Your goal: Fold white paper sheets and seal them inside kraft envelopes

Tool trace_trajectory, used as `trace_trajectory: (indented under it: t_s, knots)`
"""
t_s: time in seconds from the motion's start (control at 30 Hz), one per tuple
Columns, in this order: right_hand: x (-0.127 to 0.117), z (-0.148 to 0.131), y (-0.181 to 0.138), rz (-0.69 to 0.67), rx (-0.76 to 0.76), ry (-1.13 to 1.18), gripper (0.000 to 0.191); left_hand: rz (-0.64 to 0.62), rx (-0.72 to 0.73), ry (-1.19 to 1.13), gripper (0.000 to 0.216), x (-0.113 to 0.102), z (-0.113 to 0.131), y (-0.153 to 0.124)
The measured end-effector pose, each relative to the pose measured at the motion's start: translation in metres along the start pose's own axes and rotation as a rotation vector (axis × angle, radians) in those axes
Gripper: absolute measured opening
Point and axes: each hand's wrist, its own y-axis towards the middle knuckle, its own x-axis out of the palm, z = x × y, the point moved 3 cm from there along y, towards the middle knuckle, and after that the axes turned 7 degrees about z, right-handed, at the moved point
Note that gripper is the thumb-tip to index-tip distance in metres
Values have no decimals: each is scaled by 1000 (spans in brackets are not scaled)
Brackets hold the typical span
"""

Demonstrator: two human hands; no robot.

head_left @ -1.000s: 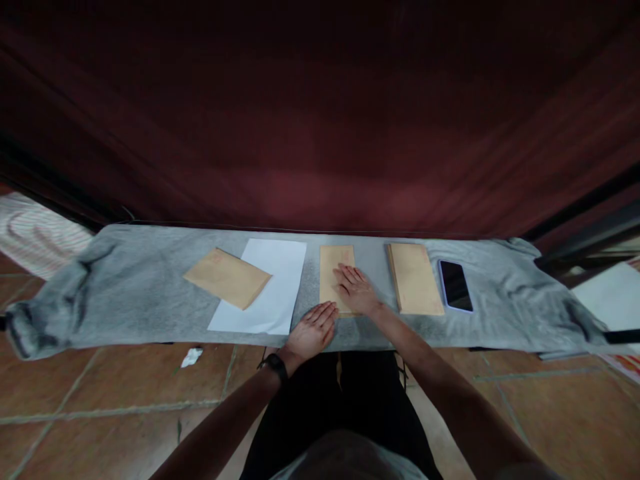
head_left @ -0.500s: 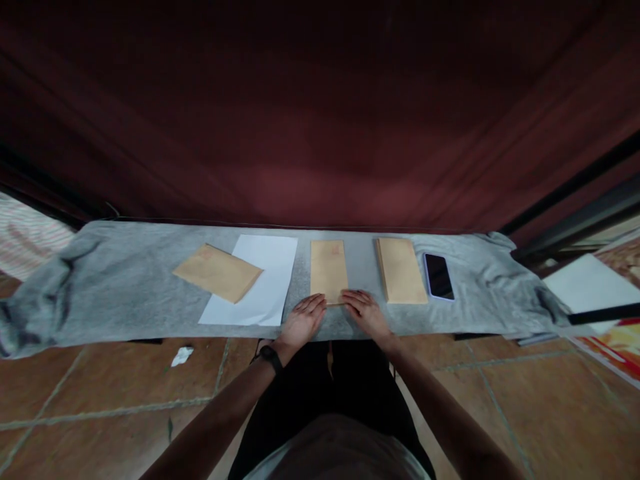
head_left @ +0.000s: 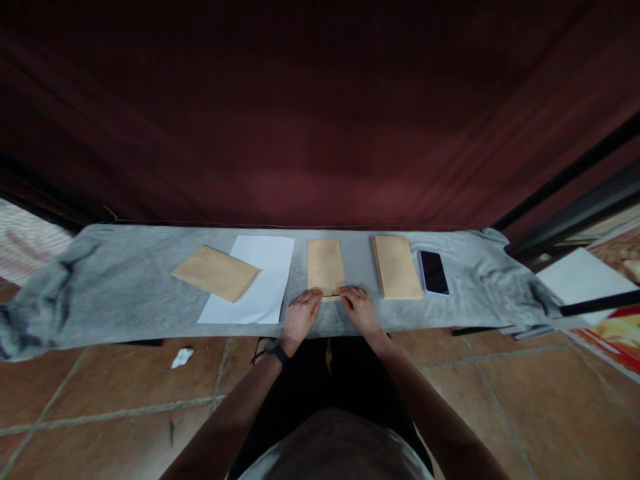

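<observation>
A brown paper envelope (head_left: 325,263) lies flat on the grey cloth, straight in front of me. My left hand (head_left: 303,315) grips its near left corner, fingers bent over the edge. At the near right corner my right hand (head_left: 359,308) does the same. Between the hands, the envelope's near end shows a narrow folded strip. To the right rests a stack of brown envelopes (head_left: 399,268). On the left, a few brown envelopes (head_left: 217,272) lie at a slant, partly over white paper sheets (head_left: 267,273).
A smartphone (head_left: 434,272) lies right of the stack. The grey cloth (head_left: 135,287) covers a narrow bench, with a dark red curtain (head_left: 320,160) behind it. Crumpled white paper (head_left: 182,357) is on the tiled floor (head_left: 115,387). A white board (head_left: 583,283) stands at far right.
Both hands stay at the envelope's near edge, with the fingers now more curled. A narrow strip along that edge shows more clearly. The view has shifted slightly.
</observation>
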Motion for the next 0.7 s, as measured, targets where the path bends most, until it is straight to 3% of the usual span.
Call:
trace_trajectory:
  t_s: [0.17, 0.4, 0.53, 0.7]
  knots:
    - [-1, -7, -2, 17, 3, -35, 28, 10, -4, -16, 25, 0, -1, 1]
    - [10, -48, -28, -73, -193, -58, 43, -54, 65, 29, 30, -2, 4, -1]
    - [13, -57, -40, -82, -154, -129, 49, -68, 115, 62, 35, 0, 6, -9]
    - [5, -46, -43, -44, -96, -159, 48, -51, 159, 78, 38, 0, 6, -20]
